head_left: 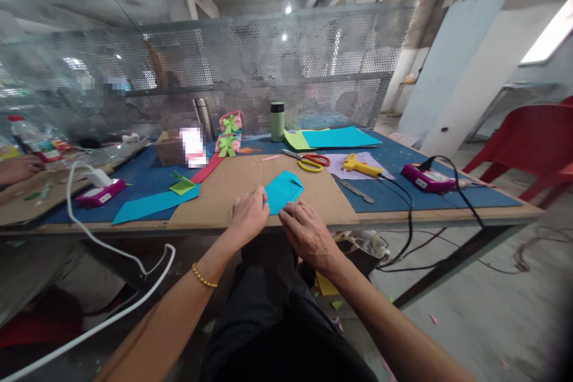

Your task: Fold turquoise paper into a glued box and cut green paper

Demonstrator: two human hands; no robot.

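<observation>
my left hand point(251, 213) at left edge of blue paper point(281, 191), right hand point(310, 228) at lower-right corner, can't tell if either's pinching; paper's over cardboard point(219, 182), uneven pressure could skew its folds

I can't read a single word or number from here. The bottle's point(27, 133) label is too small and smeared to make out, and whatever the pale screen point(192, 146) shows is broken up into blurry blocks.
</observation>
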